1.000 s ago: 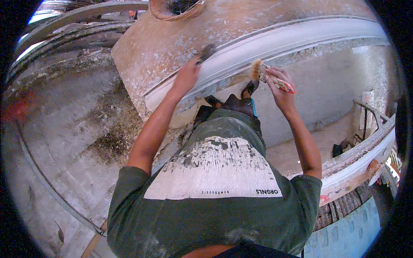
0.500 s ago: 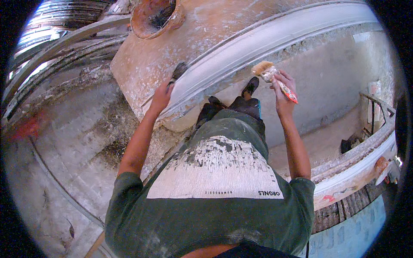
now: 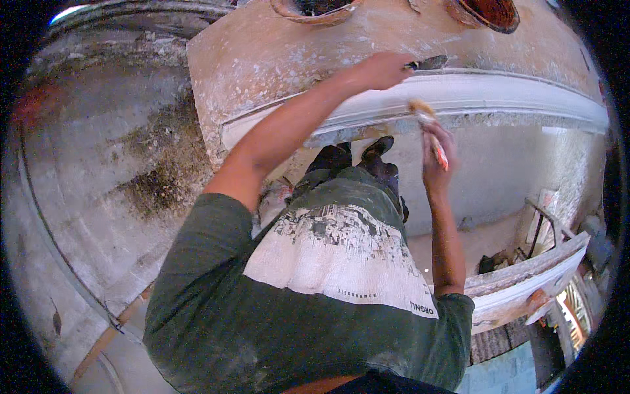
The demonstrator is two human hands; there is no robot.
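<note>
My left hand point(image 3: 386, 71) is closed round the dark handle of a small trowel point(image 3: 433, 62). Its grey blade is over the far edge of a long white plaster moulding point(image 3: 367, 108), near the brown tabletop; whether it touches cannot be told. In my right hand point(image 3: 437, 148) is a paintbrush point(image 3: 441, 156) with a red handle and tan bristles. The bristles point up and away from me, over the moulding's near side, slightly blurred. My left forearm reaches across the moulding's left part and hides some of it.
On the white-speckled brown tabletop point(image 3: 256, 59) stand a round bucket point(image 3: 318, 18) and a second rusty-brown bucket point(image 3: 489, 16) at the far edge. Another white moulding point(image 3: 518, 292) lies at the lower right, near a metal frame point(image 3: 541, 223). Stained grey floor point(image 3: 85, 164) spreads on the left.
My left hand has swung far to the right with the trowel, along the moulding's far side. The paintbrush stays in my right hand, its bristles now more upright. The view has turned right.
</note>
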